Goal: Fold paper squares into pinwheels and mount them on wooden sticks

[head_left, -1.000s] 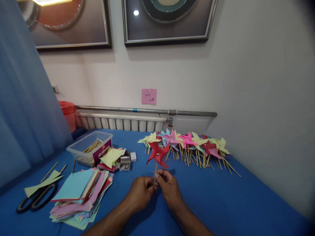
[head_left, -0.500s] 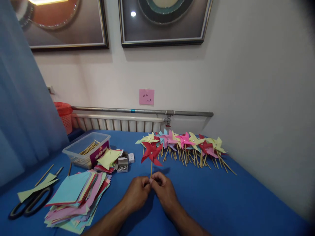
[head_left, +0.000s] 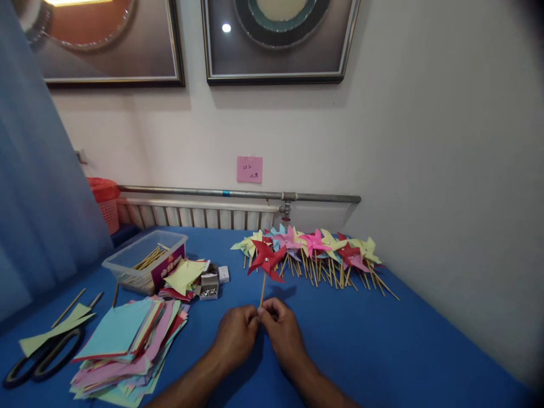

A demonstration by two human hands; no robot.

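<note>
A red paper pinwheel with a pin at its centre stands upright on a thin wooden stick, leaning slightly right. My left hand and my right hand meet at the lower part of this stick, both closed on it with fingertips pinched together. The stick's bottom end is hidden by the fingers. Just behind the red pinwheel lies a row of finished pinwheels in pink, yellow, blue and red, their sticks pointing towards me.
On the blue table, left of my hands, lie a stack of coloured paper squares, black-handled scissors, a clear plastic box of sticks, cut paper pieces and a small box of pins. A wall stands behind and right.
The red pinwheel has tipped slightly to the right and its stick now slants. Both hands keep their grip in nearly the same place. The whole view has shifted a little.
</note>
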